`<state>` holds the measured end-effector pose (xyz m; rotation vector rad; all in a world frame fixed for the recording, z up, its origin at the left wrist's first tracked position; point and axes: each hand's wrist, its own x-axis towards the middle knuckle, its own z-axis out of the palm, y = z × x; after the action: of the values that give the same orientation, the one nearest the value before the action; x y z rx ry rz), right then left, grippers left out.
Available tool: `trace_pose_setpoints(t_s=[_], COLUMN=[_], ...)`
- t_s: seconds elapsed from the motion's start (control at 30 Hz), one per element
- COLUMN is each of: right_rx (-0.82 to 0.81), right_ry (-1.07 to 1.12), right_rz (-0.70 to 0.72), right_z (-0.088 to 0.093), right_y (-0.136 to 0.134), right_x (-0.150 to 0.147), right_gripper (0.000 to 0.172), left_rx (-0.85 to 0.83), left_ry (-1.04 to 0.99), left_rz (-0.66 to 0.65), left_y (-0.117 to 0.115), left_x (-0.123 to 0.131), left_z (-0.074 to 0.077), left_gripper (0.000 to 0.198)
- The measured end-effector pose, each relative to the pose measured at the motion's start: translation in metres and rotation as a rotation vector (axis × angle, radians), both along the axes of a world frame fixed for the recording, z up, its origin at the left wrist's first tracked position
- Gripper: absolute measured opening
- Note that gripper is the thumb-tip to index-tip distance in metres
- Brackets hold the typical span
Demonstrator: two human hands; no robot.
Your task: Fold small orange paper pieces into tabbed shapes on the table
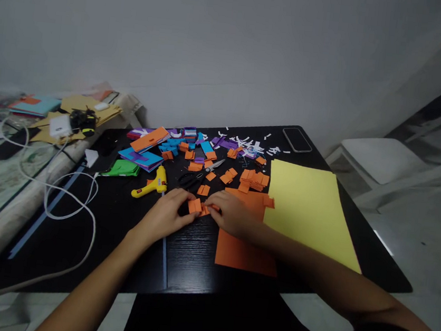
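Observation:
Between my two hands, low over the black table, is a small folded orange paper piece. My left hand pinches its left side with thumb and fingers. On the right, my right hand has its fingertips closed on a second orange paper piece, partly hidden by the fingers. Under my right wrist lies an orange paper sheet. Scissors with black handles rest just beyond my hands, among several loose orange pieces. A yellow glue gun lies beyond my left hand.
A yellow paper stack covers the right side. Folded orange pieces are piled near it. Coloured folded papers and white scraps lie along the back. A phone sits at the far right corner. A white cable loops on the left.

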<state>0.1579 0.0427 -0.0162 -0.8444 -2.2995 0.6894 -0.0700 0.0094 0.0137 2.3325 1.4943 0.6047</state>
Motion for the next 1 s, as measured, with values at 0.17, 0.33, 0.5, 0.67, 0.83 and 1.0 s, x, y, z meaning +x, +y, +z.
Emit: trace_pose_setpoints(t_s=[0.17, 0.33, 0.5, 0.67, 0.83, 1.0], right_rx=[0.022, 0.051, 0.059, 0.07, 0.076, 0.086], right_ry=[-0.062, -0.062, -0.065, -0.074, -0.091, -0.104], right_rz=[0.063, 0.087, 0.088, 0.084, 0.085, 0.091], right_z=[-0.012, -0.018, -0.019, -0.019, -0.019, -0.02], right_y=[0.003, 0.005, 0.005, 0.005, 0.005, 0.006], right_x=[0.0, 0.001, 0.0, 0.0, 0.001, 0.001], right_gripper=[0.018, 0.016, 0.016, 0.016, 0.016, 0.017], left_rx=[-0.015, 0.006, 0.033, 0.033, 0.033, 0.013], left_ry=[0.024, 0.038, 0.087, 0.095, 0.103, 0.124], left_rz=[-0.016, -0.026, -0.04, -0.07, -0.073, -0.079], left_y=[0.001, 0.002, 0.003, 0.004, 0.004, 0.004], left_x=[0.002, 0.003, 0.005, 0.005, 0.006, 0.006], left_z=[-0.005, -0.009, -0.011, -0.013, -0.014, -0.015], left_gripper=[0.026, 0.023, 0.023, 0.023, 0.021, 0.023])
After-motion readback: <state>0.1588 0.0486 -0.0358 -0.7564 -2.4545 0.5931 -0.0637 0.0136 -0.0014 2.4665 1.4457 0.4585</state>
